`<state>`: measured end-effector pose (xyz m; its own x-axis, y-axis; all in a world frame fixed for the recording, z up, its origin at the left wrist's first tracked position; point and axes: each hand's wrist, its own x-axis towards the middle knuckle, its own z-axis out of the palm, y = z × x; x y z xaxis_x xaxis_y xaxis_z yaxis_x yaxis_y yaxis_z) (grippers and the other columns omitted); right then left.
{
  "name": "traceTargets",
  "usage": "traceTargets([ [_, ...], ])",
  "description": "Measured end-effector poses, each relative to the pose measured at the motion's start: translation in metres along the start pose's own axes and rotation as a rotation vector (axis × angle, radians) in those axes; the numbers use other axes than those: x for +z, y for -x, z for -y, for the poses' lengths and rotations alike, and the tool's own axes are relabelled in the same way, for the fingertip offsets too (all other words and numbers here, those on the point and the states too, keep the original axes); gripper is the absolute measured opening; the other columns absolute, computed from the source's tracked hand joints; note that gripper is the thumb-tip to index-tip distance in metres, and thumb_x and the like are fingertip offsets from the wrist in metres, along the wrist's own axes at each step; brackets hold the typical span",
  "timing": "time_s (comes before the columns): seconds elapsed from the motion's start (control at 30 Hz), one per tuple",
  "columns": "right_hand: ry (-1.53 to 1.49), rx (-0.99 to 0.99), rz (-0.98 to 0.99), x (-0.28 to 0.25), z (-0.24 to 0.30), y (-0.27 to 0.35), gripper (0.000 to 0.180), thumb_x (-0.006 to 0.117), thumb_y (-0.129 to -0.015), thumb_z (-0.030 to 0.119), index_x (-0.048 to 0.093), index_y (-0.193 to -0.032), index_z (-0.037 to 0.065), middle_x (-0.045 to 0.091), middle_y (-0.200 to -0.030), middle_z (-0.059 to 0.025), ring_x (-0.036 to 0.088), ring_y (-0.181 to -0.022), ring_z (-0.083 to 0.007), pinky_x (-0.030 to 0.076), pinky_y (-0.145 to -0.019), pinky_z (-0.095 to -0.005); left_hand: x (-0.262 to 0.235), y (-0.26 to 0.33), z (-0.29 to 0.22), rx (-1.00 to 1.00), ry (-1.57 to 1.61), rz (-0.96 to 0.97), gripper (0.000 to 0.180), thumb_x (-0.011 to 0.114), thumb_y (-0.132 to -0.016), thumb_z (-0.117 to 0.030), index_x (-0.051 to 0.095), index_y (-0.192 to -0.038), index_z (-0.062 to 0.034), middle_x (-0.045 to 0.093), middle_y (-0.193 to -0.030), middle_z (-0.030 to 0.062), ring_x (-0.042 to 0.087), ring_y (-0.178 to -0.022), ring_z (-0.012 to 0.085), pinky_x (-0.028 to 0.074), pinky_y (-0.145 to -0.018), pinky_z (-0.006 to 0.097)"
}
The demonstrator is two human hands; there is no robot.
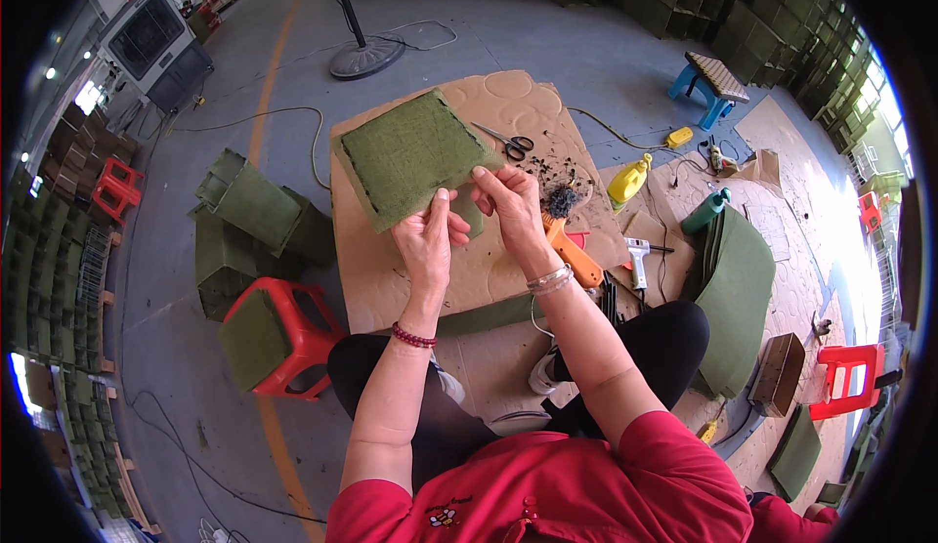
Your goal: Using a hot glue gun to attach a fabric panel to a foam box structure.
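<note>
Two hands meet at the near edge of a green felt square (408, 155), which lies on the far left part of the cardboard (391, 279). The left hand (427, 238) pinches the square's near edge. The right hand (508, 201) grips a small green strip (469, 213) just beside it. Scissors (508, 141) lie near the far edge.

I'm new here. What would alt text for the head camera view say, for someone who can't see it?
Seen from above, a seated person's left hand and right hand pinch the edge of a square green felt panel on a cardboard sheet; scissors, an orange glue gun and a red stool lie nearby.
</note>
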<state>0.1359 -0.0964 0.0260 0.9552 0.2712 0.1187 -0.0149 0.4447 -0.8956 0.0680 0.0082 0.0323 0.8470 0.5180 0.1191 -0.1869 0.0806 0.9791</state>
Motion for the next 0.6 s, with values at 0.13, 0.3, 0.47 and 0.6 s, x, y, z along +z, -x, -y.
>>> traceTargets([
  [0.13,0.014,-0.038,-0.087,0.007,-0.002,0.001,0.019,0.064,-0.087,0.014,0.064,-0.077,-0.001,0.059,-0.062,-0.0015,0.049,-0.051,-0.0059,0.036,-0.047,-0.0204,0.002,0.000,-0.001,0.008,-0.016,-0.002,0.028,0.057,-0.094,-0.021,0.067,-0.092,0.0048,0.058,-0.055,0.0042,0.050,-0.043,0.0073,0.039,-0.041,0.020],
  [0.3,-0.040,-0.072,-0.160,0.014,-0.008,0.001,0.016,0.064,-0.087,0.013,0.064,-0.078,-0.001,0.058,-0.062,-0.0013,0.048,-0.051,-0.0058,0.036,-0.047,-0.0204,0.000,-0.003,0.001,0.005,0.016,0.009,0.027,0.057,-0.094,-0.021,0.067,-0.094,0.0044,0.059,-0.056,0.0044,0.050,-0.043,0.0073,0.039,-0.042,0.020],
  [0.47,-0.024,-0.051,-0.128,0.010,-0.010,0.001,0.018,0.065,-0.088,0.015,0.063,-0.079,0.000,0.058,-0.062,-0.0010,0.048,-0.051,-0.0063,0.036,-0.047,-0.0203,-0.007,0.000,-0.005,-0.018,0.063,0.050,0.032,0.055,-0.095,-0.025,0.066,-0.096,0.0049,0.061,-0.057,0.0057,0.054,-0.044,0.0084,0.043,-0.043,0.020],
  [0.6,-0.011,-0.038,-0.125,0.011,-0.008,0.003,0.019,0.065,-0.088,0.017,0.063,-0.078,0.000,0.058,-0.062,-0.0011,0.048,-0.051,-0.0066,0.037,-0.048,-0.0204,-0.021,0.001,-0.011,-0.054,0.073,0.041,0.033,0.053,-0.096,-0.026,0.066,-0.095,0.0042,0.062,-0.058,0.0065,0.055,-0.045,0.0092,0.045,-0.045,0.020],
])
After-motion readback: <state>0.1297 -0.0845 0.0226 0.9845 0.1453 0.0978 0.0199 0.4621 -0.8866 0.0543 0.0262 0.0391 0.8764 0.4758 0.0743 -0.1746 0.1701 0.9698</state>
